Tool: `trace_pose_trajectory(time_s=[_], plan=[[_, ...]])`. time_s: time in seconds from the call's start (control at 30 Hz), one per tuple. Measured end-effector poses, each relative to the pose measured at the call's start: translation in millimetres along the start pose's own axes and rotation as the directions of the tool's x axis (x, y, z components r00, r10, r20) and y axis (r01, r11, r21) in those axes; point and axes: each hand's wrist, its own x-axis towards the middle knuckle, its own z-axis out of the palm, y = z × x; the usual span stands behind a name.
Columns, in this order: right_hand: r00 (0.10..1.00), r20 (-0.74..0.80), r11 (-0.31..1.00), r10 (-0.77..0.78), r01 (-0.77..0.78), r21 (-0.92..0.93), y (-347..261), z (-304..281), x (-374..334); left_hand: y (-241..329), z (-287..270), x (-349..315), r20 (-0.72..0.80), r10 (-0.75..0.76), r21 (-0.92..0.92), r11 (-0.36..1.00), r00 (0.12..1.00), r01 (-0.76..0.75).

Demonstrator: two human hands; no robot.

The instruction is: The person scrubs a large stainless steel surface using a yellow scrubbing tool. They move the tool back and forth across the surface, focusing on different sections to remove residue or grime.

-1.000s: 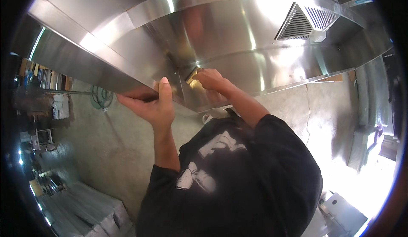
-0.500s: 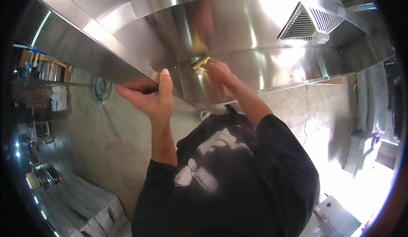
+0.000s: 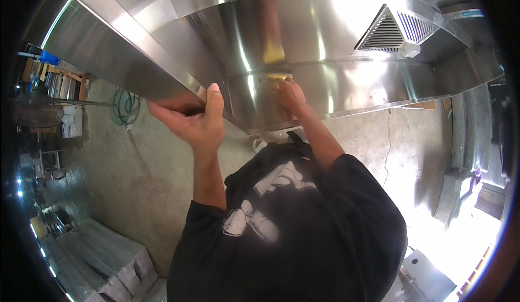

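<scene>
A large stainless steel hood (image 3: pixel 292 31) with shiny, reflecting walls spreads before me. My left hand (image 3: pixel 196 122) grips its left rim (image 3: pixel 135 37), with the thumb on the inner side and the fingers along the outer face. My right hand (image 3: pixel 292 95) is inside the hood, its fingers closed on a flat yellow scouring sponge (image 3: pixel 278 77). The sponge lies against the steel near the bend between two panels, its dark side toward the metal. The fingertips partly cover it, and its yellow reflection shows in the panel beyond.
A slatted metal vent (image 3: pixel 383 31) with a small box beside it sits at the hood's right. Below lies a concrete floor (image 3: pixel 157 194). A coiled green hose (image 3: pixel 125 107) is at the left, wrapped long pieces (image 3: pixel 103 253) at lower left, and a white panel (image 3: pixel 428 275) at lower right.
My right hand has slid the sponge to the right along the steel, and the sponge has turned to lie nearly level. My left hand keeps its grip on the rim.
</scene>
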Motion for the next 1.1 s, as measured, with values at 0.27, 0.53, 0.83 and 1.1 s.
trace_pose_trajectory(time_s=[0.27, 0.53, 0.83, 1.1], plan=[[0.965, -0.137, 0.974, 0.225, -0.227, 0.002, 15.5, -10.2, 1.2, 3.4, -0.4, -1.5, -0.001, -0.056, -0.013, 0.998, 0.998, 0.056], [0.997, -0.077, 0.996, -0.031, 0.037, 0.081, 17.1, 8.8, -3.7, 0.8, -1.3, -2.1, 0.01, -0.046, -0.025, 0.999, 0.999, 0.047], [0.978, 0.177, 0.992, -0.109, 0.096, 0.083, -1.8, 15.2, 2.2, 2.6, 0.1, -1.2, 0.019, -0.067, -0.062, 0.996, 0.998, 0.068], [0.996, -0.04, 0.99, 0.082, -0.077, 0.122, -1.8, -0.3, 5.3, 0.3, 1.5, 1.1, 0.009, -0.017, -0.07, 0.997, 1.0, 0.017]])
